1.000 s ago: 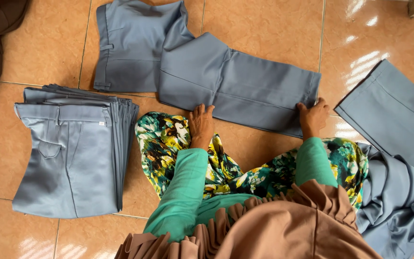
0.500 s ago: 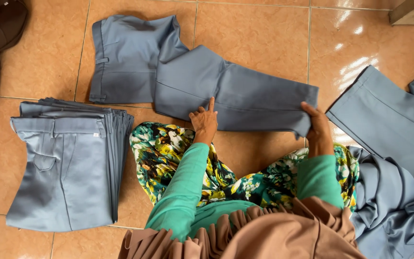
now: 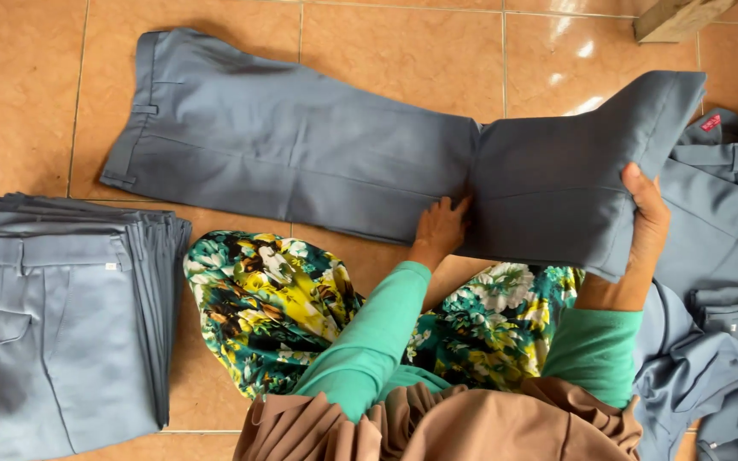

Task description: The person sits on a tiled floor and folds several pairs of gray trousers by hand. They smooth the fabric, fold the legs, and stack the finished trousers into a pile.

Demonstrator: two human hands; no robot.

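Lying on the tiled floor (image 3: 386, 38), grey-blue trousers (image 3: 301, 154) are being folded: the leg end is being gripped and lifted at three o'clock by the right hand (image 3: 647, 222), while the fold is being pressed flat by the open left hand (image 3: 442, 226). Judged next: laying the legs over toward the waistband at nine o'clock.

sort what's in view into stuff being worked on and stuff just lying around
In hand:
- grey-blue trousers spread on the tiled floor
- left hand pressing at the fold
- right hand lifting the leg end

Lying about:
- folded stack of trousers, left
- loose heap of trousers, right
- wooden block, top right
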